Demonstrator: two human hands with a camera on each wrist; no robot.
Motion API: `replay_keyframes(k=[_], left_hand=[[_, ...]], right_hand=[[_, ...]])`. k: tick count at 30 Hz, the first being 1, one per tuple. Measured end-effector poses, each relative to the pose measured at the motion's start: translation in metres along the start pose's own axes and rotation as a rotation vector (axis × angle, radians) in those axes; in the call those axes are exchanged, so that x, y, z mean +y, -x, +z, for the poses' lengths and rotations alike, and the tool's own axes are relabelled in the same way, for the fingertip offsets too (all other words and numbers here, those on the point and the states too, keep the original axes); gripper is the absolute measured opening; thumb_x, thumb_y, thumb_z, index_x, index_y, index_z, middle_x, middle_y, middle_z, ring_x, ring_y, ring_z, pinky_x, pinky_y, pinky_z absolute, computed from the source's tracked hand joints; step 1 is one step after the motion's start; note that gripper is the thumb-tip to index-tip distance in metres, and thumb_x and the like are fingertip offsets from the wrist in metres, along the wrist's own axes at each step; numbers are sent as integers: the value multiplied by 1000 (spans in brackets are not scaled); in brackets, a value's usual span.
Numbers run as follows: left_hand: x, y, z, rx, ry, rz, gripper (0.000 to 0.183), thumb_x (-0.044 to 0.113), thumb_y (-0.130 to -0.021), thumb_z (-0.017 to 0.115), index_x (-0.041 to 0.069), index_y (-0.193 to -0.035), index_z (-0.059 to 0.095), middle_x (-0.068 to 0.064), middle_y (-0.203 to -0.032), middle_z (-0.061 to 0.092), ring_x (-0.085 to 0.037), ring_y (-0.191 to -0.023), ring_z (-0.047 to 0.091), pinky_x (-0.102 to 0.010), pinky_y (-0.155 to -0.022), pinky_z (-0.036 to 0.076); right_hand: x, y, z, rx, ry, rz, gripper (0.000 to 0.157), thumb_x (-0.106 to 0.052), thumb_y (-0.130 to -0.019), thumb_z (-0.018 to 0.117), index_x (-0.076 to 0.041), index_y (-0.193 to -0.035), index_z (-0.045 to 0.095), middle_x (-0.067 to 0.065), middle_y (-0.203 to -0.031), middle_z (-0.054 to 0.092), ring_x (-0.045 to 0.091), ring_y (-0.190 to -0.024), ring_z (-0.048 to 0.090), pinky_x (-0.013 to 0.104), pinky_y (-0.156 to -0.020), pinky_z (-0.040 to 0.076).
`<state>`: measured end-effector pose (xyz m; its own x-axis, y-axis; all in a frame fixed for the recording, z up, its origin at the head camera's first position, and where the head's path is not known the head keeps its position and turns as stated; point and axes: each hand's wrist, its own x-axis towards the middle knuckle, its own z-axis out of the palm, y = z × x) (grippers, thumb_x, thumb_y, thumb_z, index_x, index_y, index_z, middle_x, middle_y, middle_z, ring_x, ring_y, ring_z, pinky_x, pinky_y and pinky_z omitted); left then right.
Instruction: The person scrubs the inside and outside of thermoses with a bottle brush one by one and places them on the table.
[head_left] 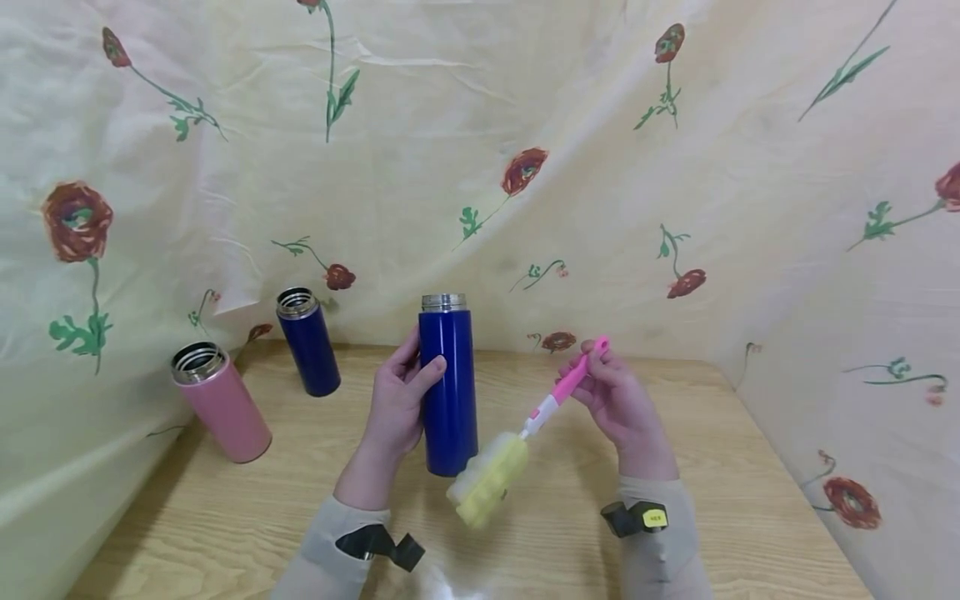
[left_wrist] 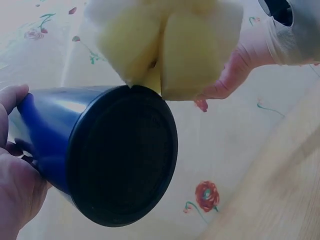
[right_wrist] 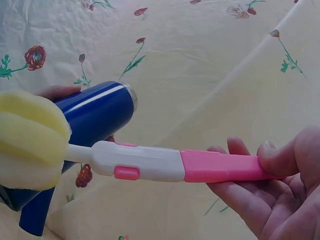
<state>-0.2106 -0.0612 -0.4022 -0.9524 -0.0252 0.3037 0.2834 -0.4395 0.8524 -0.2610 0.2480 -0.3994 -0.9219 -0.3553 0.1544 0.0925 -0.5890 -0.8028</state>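
Flowered cream cloth [head_left: 405, 183] faces us — left hand [head_left: 395, 396] curled round a blue cylindrical bottle [head_left: 450, 400], right hand [head_left: 617, 398] pinching a pink-handled sponge brush [head_left: 540, 414].

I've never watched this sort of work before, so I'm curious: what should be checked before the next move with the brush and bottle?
1. Left hand grips the tall blue bottle: ok.
2. Its mouth uncovered: ok.
3. Right hand holds the brush by its pink handle: ok.
4. Sponge head lined up with the mouth, if insertion comes next: not ok; it's down near the bottle's base.
5. Pink bottle and other blue bottle upright: ok.
6. Inside clean: cannot tell; hidden.
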Motion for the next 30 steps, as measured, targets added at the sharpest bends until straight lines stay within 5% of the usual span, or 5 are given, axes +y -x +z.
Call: replay_keyframes(k=[14, 30], left_hand=[[1, 2, 3, -5, 29, 12, 72, -3, -100, 65, 12, -166, 40, -19, -155, 56, -26, -128, 66, -42, -101, 59], [-6, 6, 4, -95, -40, -10, 72, 7, -98, 66, 7, -165, 40, -11, -139, 64, -19, -113, 69, -37, -94, 61]], right_hand=[[3, -1, -4, 59, -167, -49, 16, -8, -115, 46, -5, -110, 61, 10, -101, 72, 24, -97, 77, 34, -89, 62], [-5, -4, -1, 354, -863, -123, 7, -3, -103, 64, -1, -107, 58, 16, -102, 71, 32, -96, 76, 36, -102, 56]])
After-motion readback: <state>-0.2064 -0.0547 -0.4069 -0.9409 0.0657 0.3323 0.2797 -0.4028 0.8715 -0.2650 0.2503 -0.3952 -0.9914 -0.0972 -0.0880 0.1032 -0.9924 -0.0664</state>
